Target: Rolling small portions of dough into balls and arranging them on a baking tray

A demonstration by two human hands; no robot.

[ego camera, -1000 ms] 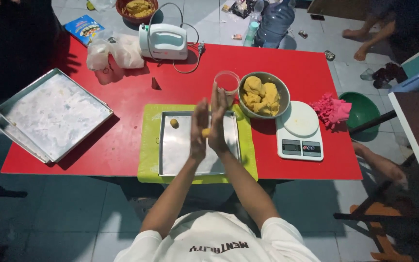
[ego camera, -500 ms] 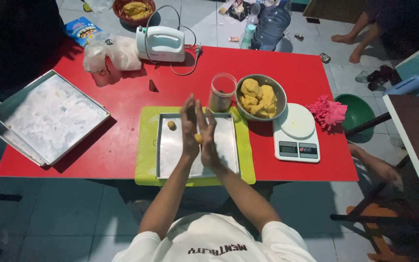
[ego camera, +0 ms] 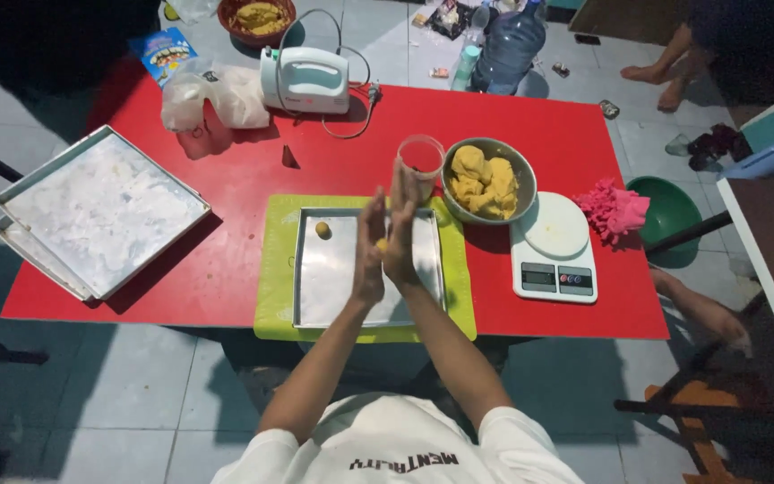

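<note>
My left hand (ego camera: 369,246) and my right hand (ego camera: 401,229) are pressed palm to palm above a small metal tray (ego camera: 333,287). A small yellow piece of dough (ego camera: 382,244) shows between the palms. One rolled dough ball (ego camera: 322,229) lies at the tray's far left corner. The tray rests on a green mat (ego camera: 275,269) on the red table (ego camera: 566,143). Just beyond my fingertips stand a clear cup (ego camera: 421,161) and a grey bowl (ego camera: 521,175) filled with yellow dough lumps (ego camera: 484,177).
A white kitchen scale (ego camera: 554,255) sits right of the bowl, with a pink cloth (ego camera: 613,208) beside it. A large floured baking tray (ego camera: 96,211) overhangs the table's left edge. A hand mixer (ego camera: 306,81) and plastic bags (ego camera: 208,99) lie at the back. Another person's feet (ego camera: 665,76) show far right.
My pressed hands have slid against each other, the right palm now further forward than the left, with the dough still between them.
</note>
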